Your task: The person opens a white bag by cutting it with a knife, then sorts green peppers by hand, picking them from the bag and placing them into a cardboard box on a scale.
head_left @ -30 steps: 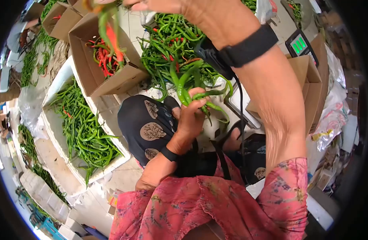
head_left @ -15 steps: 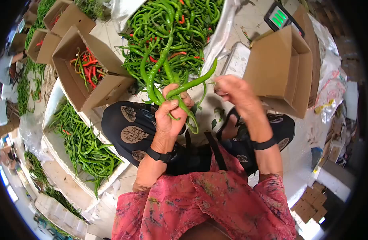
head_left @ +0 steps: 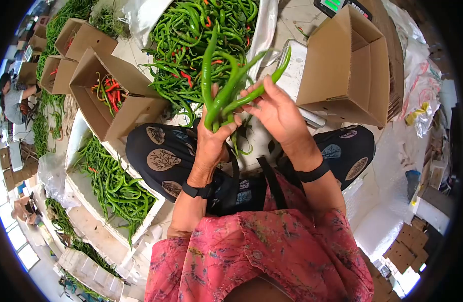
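My left hand (head_left: 217, 126) is closed around a bunch of long green chili peppers (head_left: 208, 75), most of them pointing up and away from me. One pepper (head_left: 281, 70) in the bunch slants out to the right, and the fingers of my right hand (head_left: 279, 113) pinch it partway along. The stem ends are partly hidden by my left fingers. Beyond my hands lies a large heap of green chili peppers (head_left: 178, 38), with some red ones mixed in, on white sheeting (head_left: 266, 30).
At left, a cardboard box (head_left: 88, 108) holds red peppers; below it is a white foam box (head_left: 145, 221) of green peppers. A tilted cardboard box (head_left: 324, 65) stands at right beside a scale display (head_left: 335, 6). Another person (head_left: 12, 100) sits far left.
My right hand has moved left to the bunch and now grips one pepper. The bunch in my left hand has shifted, its tips more upright and spread. The camera view has shifted slightly.
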The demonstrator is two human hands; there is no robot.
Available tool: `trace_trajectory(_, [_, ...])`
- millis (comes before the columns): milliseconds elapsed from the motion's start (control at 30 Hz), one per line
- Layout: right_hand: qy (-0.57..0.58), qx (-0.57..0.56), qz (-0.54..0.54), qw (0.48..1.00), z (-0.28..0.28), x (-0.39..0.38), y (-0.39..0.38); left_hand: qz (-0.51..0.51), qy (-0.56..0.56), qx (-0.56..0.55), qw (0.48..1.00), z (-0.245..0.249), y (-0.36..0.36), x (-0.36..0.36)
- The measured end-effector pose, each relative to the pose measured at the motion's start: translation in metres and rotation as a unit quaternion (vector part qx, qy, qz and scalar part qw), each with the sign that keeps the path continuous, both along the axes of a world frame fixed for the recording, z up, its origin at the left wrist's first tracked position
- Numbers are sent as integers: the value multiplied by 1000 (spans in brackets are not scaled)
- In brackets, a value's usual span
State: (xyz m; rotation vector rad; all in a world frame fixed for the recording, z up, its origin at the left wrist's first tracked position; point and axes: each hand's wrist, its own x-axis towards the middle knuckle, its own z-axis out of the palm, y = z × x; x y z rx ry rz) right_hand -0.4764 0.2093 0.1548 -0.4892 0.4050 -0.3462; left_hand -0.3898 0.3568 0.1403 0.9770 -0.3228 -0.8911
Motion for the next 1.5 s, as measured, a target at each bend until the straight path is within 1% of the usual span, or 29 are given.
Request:
trace_trajectory(33, [58, -33, -10, 998, 4, -3, 4, -43, -91, 85, 991, 1, 3, 6])
trace_trajectory(67, [56, -31, -13, 998, 1, -6, 6, -46, -94, 87, 991, 3, 2, 3])
trace_trajectory(133, [8, 33, 4, 999, -10, -9, 9, -30, -226, 145, 963, 8, 0, -8])
trace_trajectory(167, [-91, -1, 36, 995, -13, -10, 9, -35, -308, 144, 940, 8, -1, -13])
trace_trajectory(200, [-93, 1, 34, 995, -14, -12, 9, -22, -358, 172, 917, 7, -3, -19])
trace_trajectory(267, [-25, -67, 41, 997, -8, -16, 7, -30, -536, 183, 824, 7, -5, -27])
trace_trajectory(300, [10, -66, 25, 997, -3, -16, 5, -35, -588, 193, 784, 9, -9, -32])
trace_trajectory(333, [9, -65, 24, 998, -5, -19, 1, -32, -585, 199, 785, 19, -12, -38])
trace_trajectory(400, [25, 26, 79, 996, -12, -25, -11, -38, -455, 176, 872, 17, -18, -42])
trace_trajectory(433, [26, 25, 75, 997, -11, -26, -12, -40, -456, 177, 871, 19, -15, -38])
trace_trajectory(467, [25, 27, 73, 997, -11, -29, -12, -95, -337, 179, 919, 23, -10, -32])
trace_trajectory(500, [32, 2, 67, 997, -11, -31, -11, -147, -211, 179, 950, 25, -8, -29])
trace_trajectory(533, [39, -23, 61, 997, -10, -34, -11, -123, -220, 201, 947, 26, -9, -31])
trace_trajectory(600, [20, -5, 76, 997, -11, -39, -15, -86, -289, 218, 928, 15, -9, -31])
trace_trajectory(733, [-5, 43, 104, 994, -5, -51, -21, -33, -247, 234, 940, 23, -12, -44])
trace_trajectory(800, [6, -113, 51, 992, -20, -52, -21, 23, -354, 259, 899, 17, -11, -48])
trace_trajectory(833, [15, -118, 68, 991, -22, -54, -23, 36, -434, 231, 870, 15, -14, -45])
trace_trajectory(867, [15, -115, 66, 991, -23, -57, -22, 34, -435, 232, 869, 16, -13, -47])
trace_trajectory(900, [8, -108, 58, 992, -22, -59, -22, 15, -305, 233, 923, 21, -11, -50])
trace_trajectory(933, [1, -102, 51, 993, -18, -60, -23, -1, -169, 229, 959, 30, -14, -52])
trace_trajectory(1067, [31, -74, 62, 995, -2, -72, -31, 10, -175, 239, 955, 30, -16, -48])
trace_trajectory(1100, [17, -76, 63, 995, -9, -76, -33, 7, -128, 185, 974, 26, -17, -47])
trace_trajectory(1133, [1, -77, 66, 995, -11, -78, -33, 12, -130, 187, 974, 25, -15, -46])
trace_trajectory(1200, [-20, -68, 69, 995, -10, -80, -31, -33, -1, 113, 993, 26, -12, -42])
trace_trajectory(1267, [-20, -43, 65, 997, -6, -82, -28, -27, 12, 106, 994, 34, -16, -48])
trace_trajectory(1333, [-11, -66, 56, 996, 2, -85, -25, 30, 149, 59, 987, 44, -23, -54])
trace_trajectory(1400, [-6, -41, 57, 998, 11, -91, -20, 1, 150, 39, 988, 42, -24, -48])
trace_trajectory(1467, [-20, -48, 67, 996, 13, -95, -17, -40, 77, 107, 991, 41, -29, -45])
trace_trajectory(1500, [-22, -36, 100, 994, 12, -97, -16, -35, 67, 102, 992, 40, -37, -45])
